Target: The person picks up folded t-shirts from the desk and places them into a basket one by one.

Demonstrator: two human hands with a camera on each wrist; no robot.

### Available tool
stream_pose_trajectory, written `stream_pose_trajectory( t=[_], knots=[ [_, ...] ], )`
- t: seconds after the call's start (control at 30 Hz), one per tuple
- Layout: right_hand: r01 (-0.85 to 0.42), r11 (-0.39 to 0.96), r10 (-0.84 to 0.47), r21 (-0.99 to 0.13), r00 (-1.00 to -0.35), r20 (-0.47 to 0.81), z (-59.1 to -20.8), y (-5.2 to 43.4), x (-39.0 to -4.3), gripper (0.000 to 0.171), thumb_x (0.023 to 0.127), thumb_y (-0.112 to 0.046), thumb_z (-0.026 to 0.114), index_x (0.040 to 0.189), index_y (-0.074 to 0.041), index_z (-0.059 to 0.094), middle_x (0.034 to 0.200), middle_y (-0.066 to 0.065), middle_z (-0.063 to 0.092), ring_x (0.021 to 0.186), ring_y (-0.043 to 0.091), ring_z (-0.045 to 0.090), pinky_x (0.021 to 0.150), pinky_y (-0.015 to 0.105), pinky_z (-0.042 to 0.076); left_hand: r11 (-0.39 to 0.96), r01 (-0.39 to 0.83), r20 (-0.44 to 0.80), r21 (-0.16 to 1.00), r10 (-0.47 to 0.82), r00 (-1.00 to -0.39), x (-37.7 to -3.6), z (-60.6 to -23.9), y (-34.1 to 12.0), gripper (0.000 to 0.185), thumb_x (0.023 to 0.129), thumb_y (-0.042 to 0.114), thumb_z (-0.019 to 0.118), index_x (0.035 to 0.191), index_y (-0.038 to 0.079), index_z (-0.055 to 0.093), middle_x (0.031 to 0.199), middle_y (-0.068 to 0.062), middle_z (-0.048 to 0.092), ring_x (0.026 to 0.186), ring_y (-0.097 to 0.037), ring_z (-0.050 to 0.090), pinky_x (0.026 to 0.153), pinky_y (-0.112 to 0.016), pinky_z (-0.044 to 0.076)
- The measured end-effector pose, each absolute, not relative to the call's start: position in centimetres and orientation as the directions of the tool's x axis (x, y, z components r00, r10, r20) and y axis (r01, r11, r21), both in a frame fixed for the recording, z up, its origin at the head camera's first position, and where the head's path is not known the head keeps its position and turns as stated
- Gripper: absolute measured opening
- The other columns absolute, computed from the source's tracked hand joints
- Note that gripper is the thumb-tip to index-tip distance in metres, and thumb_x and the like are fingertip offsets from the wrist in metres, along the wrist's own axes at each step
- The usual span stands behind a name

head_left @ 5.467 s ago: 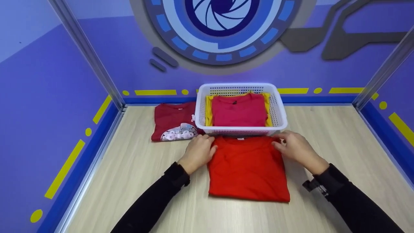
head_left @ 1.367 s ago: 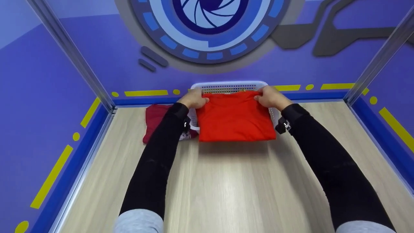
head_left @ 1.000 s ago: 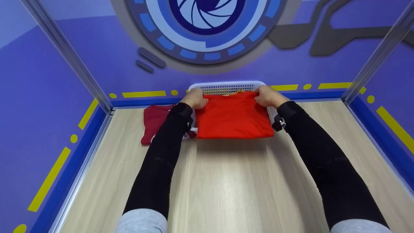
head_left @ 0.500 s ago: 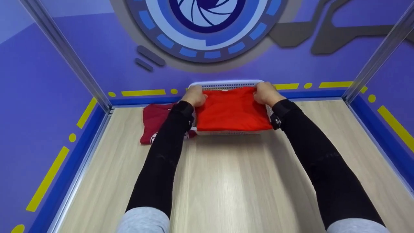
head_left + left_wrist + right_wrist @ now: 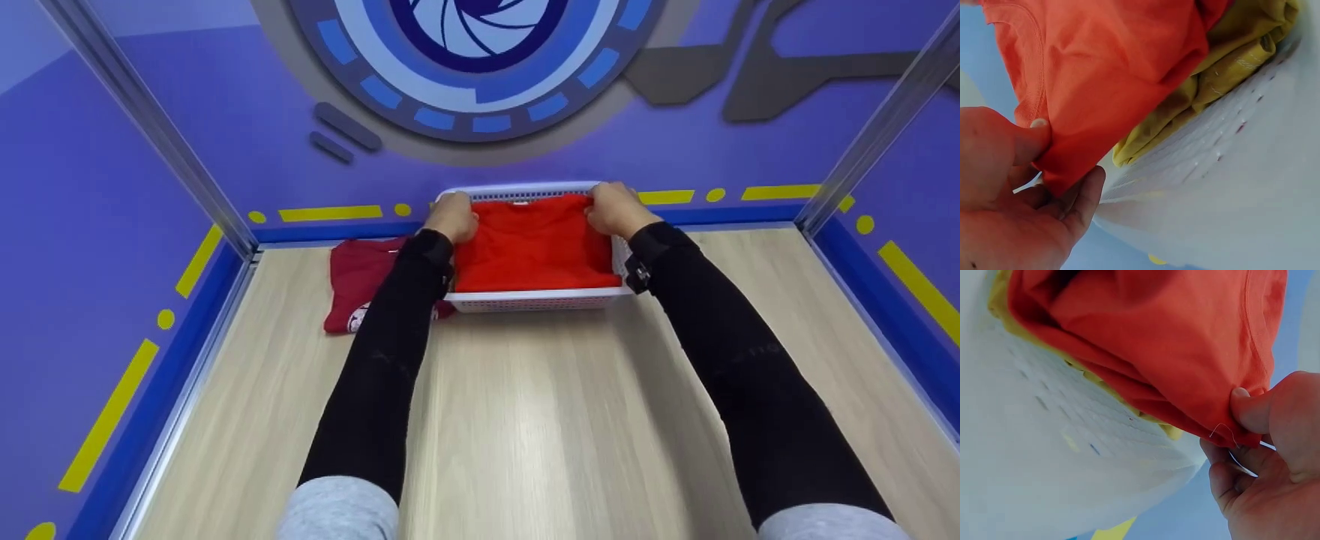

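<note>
- A folded dark red printed T-shirt (image 5: 360,281) lies on the pale wood-grain table (image 5: 540,420), left of centre in the head view; its print is too small to read.
- My left hand (image 5: 450,219) pinches a corner of the folded bright red cotton T-shirt (image 5: 534,244), thumb on top.
- That shirt sits inside the white perforated plastic basket (image 5: 536,300), upper centre.
- Only my wrist views show a yellow garment (image 5: 1224,73) underneath.
- My right hand (image 5: 613,210) pinches the opposite corner.

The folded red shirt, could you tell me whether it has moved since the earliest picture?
Yes. The folded red shirt has gone from the table in front of the white basket away from the person, into that basket.
</note>
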State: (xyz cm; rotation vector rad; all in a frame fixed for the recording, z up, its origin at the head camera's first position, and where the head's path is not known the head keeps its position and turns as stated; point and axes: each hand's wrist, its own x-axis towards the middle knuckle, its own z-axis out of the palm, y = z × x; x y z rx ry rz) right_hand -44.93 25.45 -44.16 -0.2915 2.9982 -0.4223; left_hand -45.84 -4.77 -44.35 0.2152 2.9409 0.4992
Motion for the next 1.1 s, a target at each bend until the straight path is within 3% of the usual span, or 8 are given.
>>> stream_pose_trajectory(
  t=[0.13,0.3,0.4,0.53,0.67,0.83,0.97,1.1],
  knots=[
    [-0.172,0.938,-0.199,-0.302,-0.978,-0.061,-44.4,25.5,-45.2,0.029,0.107,-0.013,0.057,0.126,0.003,0.072,0.131,0.032,0.071,0.128,0.051,0.062,0.116,0.059,0.047,0.925,0.127,-0.121,0.358,0.181,-0.976,-45.5,-44.1,-4.7,0.022,0.111,0.016,0.054,0.111,0.001,0.070,0.121,-0.016,0.070,0.106,-0.026,0.059,0.103,-0.036,0.051],
    [-0.168,0.937,-0.195,-0.308,-0.979,-0.061,-44.3,25.6,-45.5,0.039,0.108,-0.014,0.059,0.143,0.002,0.067,0.146,0.031,0.067,0.141,0.052,0.058,0.125,0.061,0.042,0.927,0.105,-0.104,0.361,0.152,-0.983,-46.6,-44.4,-4.6,0.026,0.110,0.016,0.058,0.119,-0.001,0.074,0.137,-0.018,0.074,0.131,-0.029,0.067,0.120,-0.041,0.050],
    [-0.166,0.939,-0.197,-0.302,-0.978,-0.075,-44.3,25.4,-45.6,0.041,0.108,-0.013,0.056,0.145,0.002,0.066,0.148,0.031,0.066,0.143,0.052,0.056,0.128,0.062,0.037,0.943,0.096,-0.085,0.319,0.129,-0.988,-50.5,-47.9,-5.0,0.025,0.104,0.018,0.062,0.119,0.003,0.076,0.140,-0.017,0.075,0.136,-0.032,0.067,0.123,-0.055,0.049],
    [-0.154,0.949,-0.190,-0.276,-0.976,-0.107,-44.2,25.1,-45.3,0.048,0.103,-0.007,0.052,0.148,0.001,0.064,0.151,0.030,0.064,0.145,0.052,0.054,0.129,0.063,0.035,0.954,0.130,-0.064,0.271,0.153,-0.986,-54.6,-52.1,-5.5,0.023,0.098,0.019,0.064,0.115,0.010,0.077,0.139,-0.013,0.076,0.131,-0.030,0.069,0.117,-0.059,0.052],
    [-0.161,0.952,-0.198,-0.259,-0.973,-0.121,-43.8,25.0,-44.6,0.053,0.101,-0.008,0.047,0.151,0.001,0.062,0.150,0.033,0.064,0.142,0.055,0.056,0.125,0.064,0.040,0.943,0.193,-0.068,0.273,0.219,-0.973,-50.9,-48.9,-5.2,0.022,0.098,0.014,0.063,0.112,0.004,0.077,0.134,-0.018,0.077,0.127,-0.033,0.072,0.113,-0.052,0.056],
    [-0.261,0.906,-0.281,-0.333,-0.960,-0.011,-43.6,24.9,-42.9,0.035,0.106,-0.011,0.052,0.129,0.004,0.072,0.126,0.035,0.071,0.123,0.053,0.063,0.111,0.062,0.050,0.911,0.267,-0.045,0.314,0.295,-0.954,-43.6,-43.0,-4.9,0.031,0.103,0.009,0.059,0.128,0.001,0.076,0.136,-0.019,0.076,0.132,-0.034,0.070,0.115,-0.044,0.056],
    [-0.364,0.863,-0.361,-0.350,-0.930,0.076,-43.3,25.0,-40.6,0.029,0.105,-0.009,0.059,0.121,0.006,0.078,0.127,0.031,0.073,0.125,0.051,0.062,0.115,0.061,0.049,0.859,0.373,-0.040,0.351,0.412,-0.910,-40.5,-41.9,-5.0,0.031,0.109,0.013,0.058,0.132,0.005,0.078,0.134,-0.013,0.078,0.128,-0.029,0.071,0.114,-0.041,0.056],
    [-0.418,0.824,-0.425,-0.383,-0.902,0.071,-43.1,25.2,-38.0,0.024,0.106,-0.011,0.065,0.118,0.003,0.080,0.121,0.025,0.077,0.114,0.043,0.067,0.105,0.058,0.055,0.789,0.468,-0.076,0.397,0.536,-0.841,-38.2,-42.1,-5.4,0.023,0.110,0.018,0.065,0.121,0.007,0.082,0.120,-0.009,0.081,0.113,-0.026,0.072,0.107,-0.042,0.059]
  ],
)
